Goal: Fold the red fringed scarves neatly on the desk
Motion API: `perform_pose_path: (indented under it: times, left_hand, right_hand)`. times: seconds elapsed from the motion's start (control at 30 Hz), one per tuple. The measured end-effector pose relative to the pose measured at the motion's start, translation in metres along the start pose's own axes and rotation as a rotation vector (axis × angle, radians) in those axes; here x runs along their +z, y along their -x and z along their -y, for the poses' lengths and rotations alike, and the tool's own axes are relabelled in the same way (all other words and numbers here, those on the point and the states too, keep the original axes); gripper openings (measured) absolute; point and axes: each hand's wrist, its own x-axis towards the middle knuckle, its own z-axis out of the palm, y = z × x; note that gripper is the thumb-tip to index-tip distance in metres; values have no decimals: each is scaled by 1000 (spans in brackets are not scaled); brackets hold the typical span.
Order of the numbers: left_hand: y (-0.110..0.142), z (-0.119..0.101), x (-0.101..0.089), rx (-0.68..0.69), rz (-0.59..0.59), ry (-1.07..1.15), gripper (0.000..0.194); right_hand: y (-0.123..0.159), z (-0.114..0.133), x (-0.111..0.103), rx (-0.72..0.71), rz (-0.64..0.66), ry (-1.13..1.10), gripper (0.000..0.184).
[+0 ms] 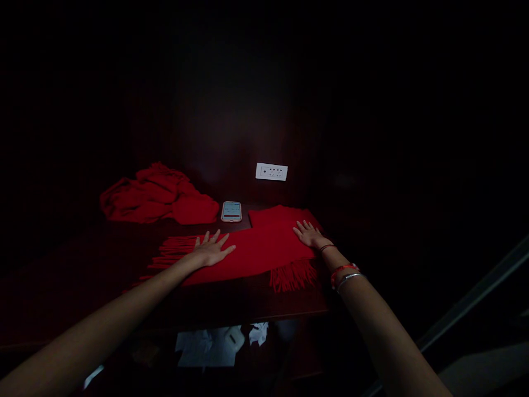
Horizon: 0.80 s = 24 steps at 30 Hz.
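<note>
A red fringed scarf (260, 248) lies on a dark wooden surface, with one fringe at its left end and another hanging toward the front on the right. My left hand (211, 251) rests flat with spread fingers on the scarf beside the left fringe. Over at the scarf's right side, my right hand (308, 234) is also laid flat, fingers apart. Neither hand grips the cloth. Behind the scarf, a phone (231, 212) with a lit screen lies face up.
A crumpled heap of red cloth (165, 198) sits at the back left. On the dark back wall is a white socket panel (271, 171). Below the surface's front edge (273, 317), pale papers (206, 350) and a crumpled white piece (258, 333) show. Much of the surroundings is too dark to make out.
</note>
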Motion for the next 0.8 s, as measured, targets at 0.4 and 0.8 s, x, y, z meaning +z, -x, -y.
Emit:
perform_pose_path:
  times: [0.4, 0.8]
  left_hand:
    - [10, 14, -7, 138, 40, -18, 61]
    - [8, 52, -9, -46, -164, 26, 59]
  right_hand:
    - [42, 38, 6, -206, -45, 39, 58]
    - [113, 91, -1, -751, -337, 54, 46]
